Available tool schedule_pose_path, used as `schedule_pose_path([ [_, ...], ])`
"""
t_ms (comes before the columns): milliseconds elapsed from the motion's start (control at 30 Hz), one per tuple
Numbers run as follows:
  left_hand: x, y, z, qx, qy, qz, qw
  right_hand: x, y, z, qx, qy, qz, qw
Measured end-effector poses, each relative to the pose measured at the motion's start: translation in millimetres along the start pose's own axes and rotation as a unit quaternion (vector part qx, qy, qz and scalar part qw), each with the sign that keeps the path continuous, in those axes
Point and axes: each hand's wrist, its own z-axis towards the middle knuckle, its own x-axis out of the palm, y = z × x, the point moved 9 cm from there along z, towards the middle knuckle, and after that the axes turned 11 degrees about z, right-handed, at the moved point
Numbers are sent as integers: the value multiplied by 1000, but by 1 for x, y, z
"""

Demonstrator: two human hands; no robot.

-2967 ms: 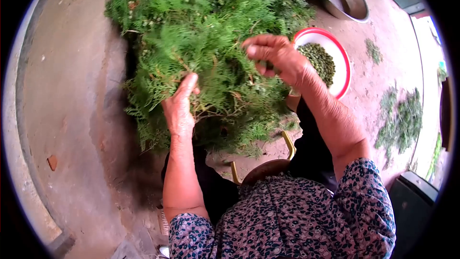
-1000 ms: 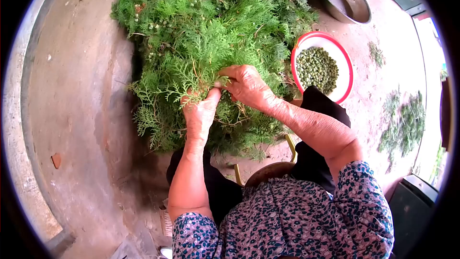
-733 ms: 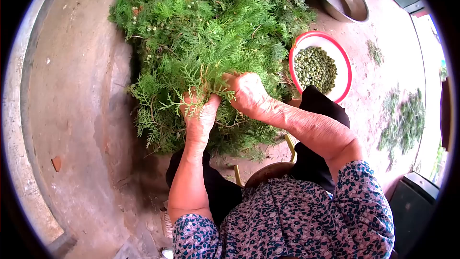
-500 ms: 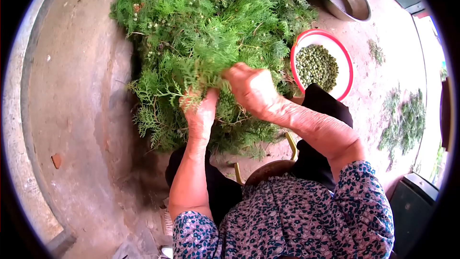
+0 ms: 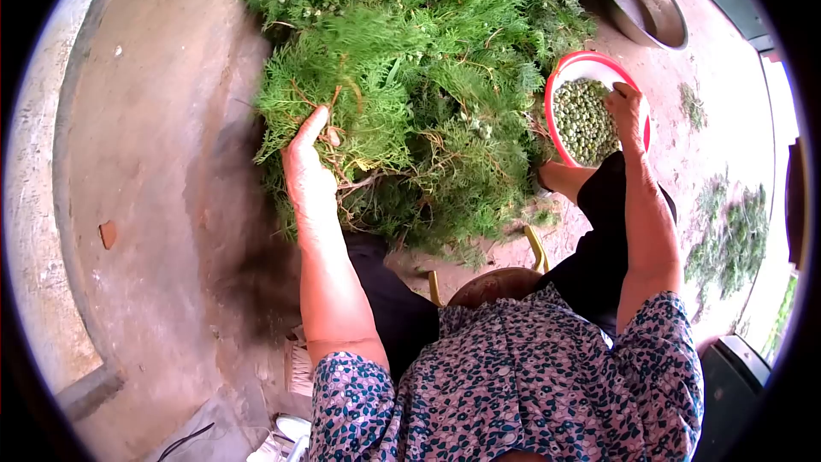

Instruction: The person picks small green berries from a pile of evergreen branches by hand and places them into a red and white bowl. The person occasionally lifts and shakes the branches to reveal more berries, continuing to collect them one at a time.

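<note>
My left hand grips a green evergreen branch with flat, scaly sprays at the left side of a large heap. Its thumb lies along the top, and its other fingers are partly hidden by the foliage. Over at the right, my right hand is above the far right part of a white basin with a red rim. Its fingers are curled together, and whatever they hold is hidden. Many small green cones lie in the basin.
The heap of evergreen branches fills the middle in front of my knees. A metal basin stands beyond the red-rimmed one. Loose green sprigs lie on the ground at right. A brick chip lies on the left floor.
My right hand has left the foliage beside my left hand and moved right, over the basin of cones. My left hand has shifted left and forward with the branch.
</note>
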Motion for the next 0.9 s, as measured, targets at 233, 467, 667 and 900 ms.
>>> schedule_pose_path([
  [233, -35, 21, 26, -42, -14, -107, 993, -36, -81, 22, 63, -104, 168, 978],
  [467, -25, 36, 23, -90, 19, -252, 963, 7, -20, -16, 120, 38, 136, 983],
  [667, -18, 35, 11, -83, 53, -283, 954, 109, 95, -151, 112, 353, 265, 890],
  [900, -19, 63, 22, -82, 70, -243, 964, 152, 131, -182, 355, 231, 599, 679],
])
